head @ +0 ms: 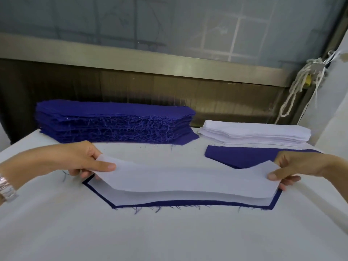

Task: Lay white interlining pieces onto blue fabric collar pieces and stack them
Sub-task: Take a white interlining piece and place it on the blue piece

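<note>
Pinching white interlining piece ends, left hand, right hand; blue collar piece mostly hidden beneath.

blue collar stack | white interlining stack | white table | silver watch

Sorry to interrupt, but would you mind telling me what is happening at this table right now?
A person is pairing collar parts. The left hand and right hand each pinch one end of a white interlining piece, held just above a blue collar piece on the table that already carries a white layer. At the back stand a tall blue stack and a lower white stack, with a single blue piece in front of the white one.
</note>
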A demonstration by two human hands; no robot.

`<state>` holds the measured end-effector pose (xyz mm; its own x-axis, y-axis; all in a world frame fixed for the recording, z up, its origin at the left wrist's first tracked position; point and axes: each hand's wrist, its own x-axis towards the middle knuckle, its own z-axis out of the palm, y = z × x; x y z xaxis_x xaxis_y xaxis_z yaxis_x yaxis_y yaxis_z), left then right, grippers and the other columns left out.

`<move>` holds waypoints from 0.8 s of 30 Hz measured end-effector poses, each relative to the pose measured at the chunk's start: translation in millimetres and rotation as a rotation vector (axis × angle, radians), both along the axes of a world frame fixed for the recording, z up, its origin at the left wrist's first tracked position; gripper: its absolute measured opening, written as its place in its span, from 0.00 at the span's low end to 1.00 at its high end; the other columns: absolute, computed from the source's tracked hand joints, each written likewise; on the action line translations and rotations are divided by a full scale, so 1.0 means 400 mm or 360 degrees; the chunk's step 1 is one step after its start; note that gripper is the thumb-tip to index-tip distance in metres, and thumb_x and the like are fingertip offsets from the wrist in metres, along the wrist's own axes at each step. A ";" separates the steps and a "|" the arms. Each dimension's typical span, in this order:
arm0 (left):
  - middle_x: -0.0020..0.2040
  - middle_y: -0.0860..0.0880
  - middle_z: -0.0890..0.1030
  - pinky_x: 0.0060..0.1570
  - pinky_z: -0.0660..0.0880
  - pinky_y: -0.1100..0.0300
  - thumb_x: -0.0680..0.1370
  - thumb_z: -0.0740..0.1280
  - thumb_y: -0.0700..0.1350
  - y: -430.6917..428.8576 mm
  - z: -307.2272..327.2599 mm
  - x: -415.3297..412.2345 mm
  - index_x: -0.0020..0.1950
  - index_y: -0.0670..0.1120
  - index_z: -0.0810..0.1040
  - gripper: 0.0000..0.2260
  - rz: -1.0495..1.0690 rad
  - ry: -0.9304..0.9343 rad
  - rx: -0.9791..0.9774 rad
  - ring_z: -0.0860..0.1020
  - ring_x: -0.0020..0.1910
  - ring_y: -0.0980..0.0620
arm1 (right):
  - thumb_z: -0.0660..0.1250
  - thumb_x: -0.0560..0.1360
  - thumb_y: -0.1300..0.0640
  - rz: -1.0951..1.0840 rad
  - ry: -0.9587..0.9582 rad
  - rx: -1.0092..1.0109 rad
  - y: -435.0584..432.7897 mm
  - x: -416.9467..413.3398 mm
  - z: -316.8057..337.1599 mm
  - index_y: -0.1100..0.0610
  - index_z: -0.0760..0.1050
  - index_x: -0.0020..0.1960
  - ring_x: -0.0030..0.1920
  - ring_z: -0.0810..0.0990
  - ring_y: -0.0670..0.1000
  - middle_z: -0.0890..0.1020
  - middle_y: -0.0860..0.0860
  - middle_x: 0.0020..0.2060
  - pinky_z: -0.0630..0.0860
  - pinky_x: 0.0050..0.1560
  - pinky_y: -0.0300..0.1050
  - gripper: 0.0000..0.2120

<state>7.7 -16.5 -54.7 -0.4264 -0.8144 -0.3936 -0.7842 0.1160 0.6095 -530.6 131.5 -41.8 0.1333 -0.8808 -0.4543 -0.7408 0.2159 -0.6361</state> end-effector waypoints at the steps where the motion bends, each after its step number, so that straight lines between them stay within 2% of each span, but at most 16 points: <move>1: 0.29 0.45 0.75 0.24 0.57 0.65 0.48 0.75 0.77 0.001 -0.005 0.003 0.45 0.48 0.87 0.39 -0.0003 -0.0045 -0.0005 0.65 0.23 0.54 | 0.72 0.76 0.50 0.0012 0.0020 0.0020 0.002 0.003 -0.005 0.62 0.83 0.39 0.32 0.72 0.47 0.83 0.59 0.36 0.68 0.34 0.37 0.15; 6: 0.32 0.45 0.79 0.24 0.59 0.65 0.49 0.73 0.78 0.011 -0.028 0.004 0.44 0.49 0.87 0.38 -0.0002 -0.0102 -0.0016 0.69 0.24 0.55 | 0.72 0.76 0.49 0.0077 0.0052 0.0088 0.009 0.018 -0.006 0.53 0.83 0.35 0.30 0.73 0.45 0.84 0.55 0.34 0.68 0.34 0.36 0.13; 9: 0.34 0.47 0.82 0.24 0.58 0.65 0.48 0.73 0.78 0.012 -0.032 -0.001 0.44 0.50 0.88 0.38 0.0009 -0.0081 -0.0007 0.69 0.23 0.56 | 0.72 0.75 0.48 0.0065 0.0103 0.0098 0.013 0.030 0.001 0.52 0.83 0.35 0.30 0.72 0.45 0.83 0.54 0.33 0.67 0.33 0.36 0.13; 14: 0.34 0.50 0.84 0.24 0.59 0.66 0.49 0.73 0.78 0.019 -0.032 -0.005 0.45 0.53 0.88 0.37 0.0009 -0.0090 -0.0013 0.68 0.22 0.57 | 0.74 0.73 0.47 -0.0001 0.0213 0.0049 0.022 0.041 0.007 0.58 0.83 0.39 0.31 0.73 0.45 0.84 0.55 0.35 0.69 0.34 0.35 0.14; 19: 0.36 0.50 0.85 0.25 0.62 0.69 0.56 0.74 0.74 0.035 -0.029 -0.013 0.43 0.54 0.88 0.28 0.0001 -0.0051 -0.0050 0.69 0.22 0.57 | 0.74 0.71 0.46 -0.0055 0.0311 0.0036 0.029 0.055 0.009 0.57 0.82 0.38 0.31 0.75 0.45 0.84 0.52 0.34 0.70 0.35 0.36 0.14; 22: 0.38 0.49 0.87 0.26 0.65 0.70 0.61 0.73 0.69 0.042 -0.027 -0.018 0.44 0.55 0.88 0.22 -0.0008 -0.0027 -0.0075 0.69 0.23 0.56 | 0.75 0.71 0.45 -0.0073 0.0407 0.0001 0.028 0.060 0.008 0.63 0.82 0.44 0.34 0.76 0.46 0.84 0.54 0.37 0.72 0.37 0.37 0.19; 24: 0.37 0.49 0.87 0.27 0.66 0.70 0.62 0.73 0.68 0.046 -0.026 -0.021 0.43 0.53 0.88 0.21 -0.0011 -0.0011 -0.0077 0.70 0.23 0.56 | 0.75 0.71 0.45 -0.0080 0.0466 -0.0016 0.027 0.063 0.006 0.64 0.81 0.46 0.34 0.77 0.47 0.85 0.55 0.38 0.74 0.37 0.36 0.21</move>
<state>-0.8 1.8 -65.2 -0.4296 -0.8297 -0.3566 -0.7874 0.1507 0.5978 -505.6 142.3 -39.3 -0.0461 -0.8876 -0.4582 -0.8816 0.2518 -0.3993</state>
